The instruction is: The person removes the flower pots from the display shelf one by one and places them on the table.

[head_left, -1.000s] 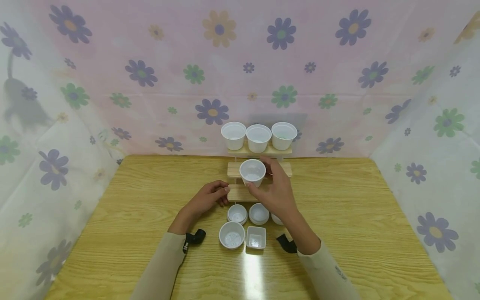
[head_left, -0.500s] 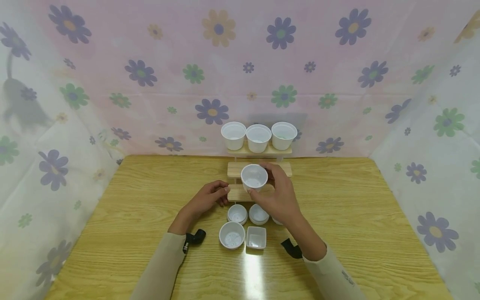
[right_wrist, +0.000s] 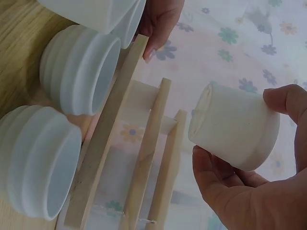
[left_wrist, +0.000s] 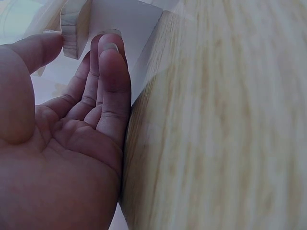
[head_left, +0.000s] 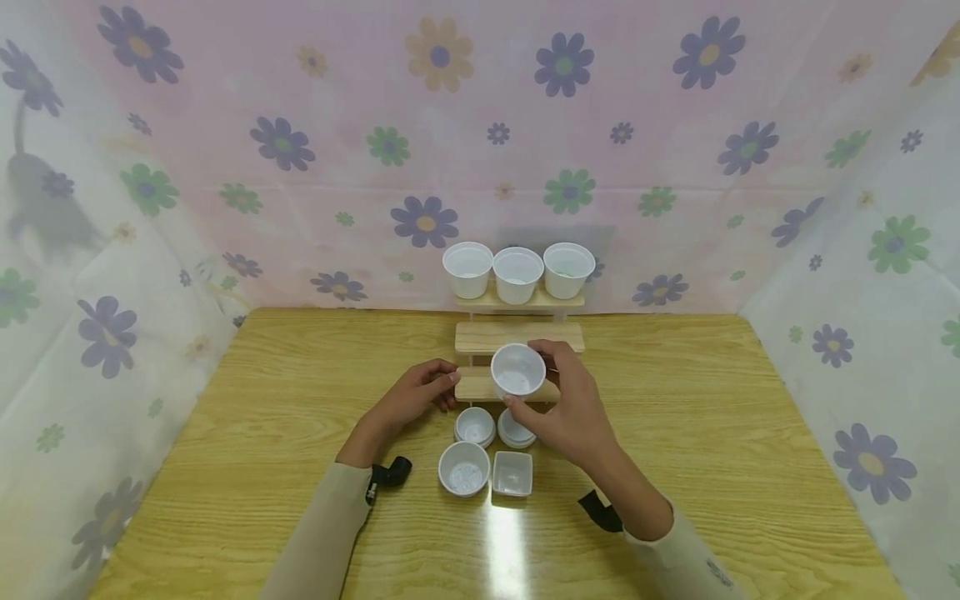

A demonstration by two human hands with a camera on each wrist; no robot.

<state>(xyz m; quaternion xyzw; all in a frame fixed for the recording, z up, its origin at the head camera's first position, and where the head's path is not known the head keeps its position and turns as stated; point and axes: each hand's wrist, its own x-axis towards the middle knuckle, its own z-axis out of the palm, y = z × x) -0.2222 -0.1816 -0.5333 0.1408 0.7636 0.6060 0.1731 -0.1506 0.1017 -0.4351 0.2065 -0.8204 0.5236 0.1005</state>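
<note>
My right hand (head_left: 573, 412) holds a small white plastic pot (head_left: 518, 370) above the lowest board of a three-tier wooden stand (head_left: 519, 337). In the right wrist view the fingers and thumb grip the pot (right_wrist: 235, 125) on opposite sides, its bottom turned toward the boards. My left hand (head_left: 415, 396) rests on the table at the stand's left end. Its thumb tip touches the end of the lowest board (left_wrist: 76, 28) in the left wrist view, and the other fingers lie loosely bent beside it. Three white pots (head_left: 517, 277) stand in a row on the top board.
Two ridged white pots (head_left: 475, 427) stand before the stand; the right hand partly covers one. Nearer are a round white pot (head_left: 463, 469) and a square white one (head_left: 513, 473). Flower-print cloth (head_left: 345, 167) walls the wooden table (head_left: 675, 450) at back and sides.
My right hand has brought the pot from in front of the middle board toward me, down and slightly right, over the lowest board. The left hand has stayed at the stand's end.
</note>
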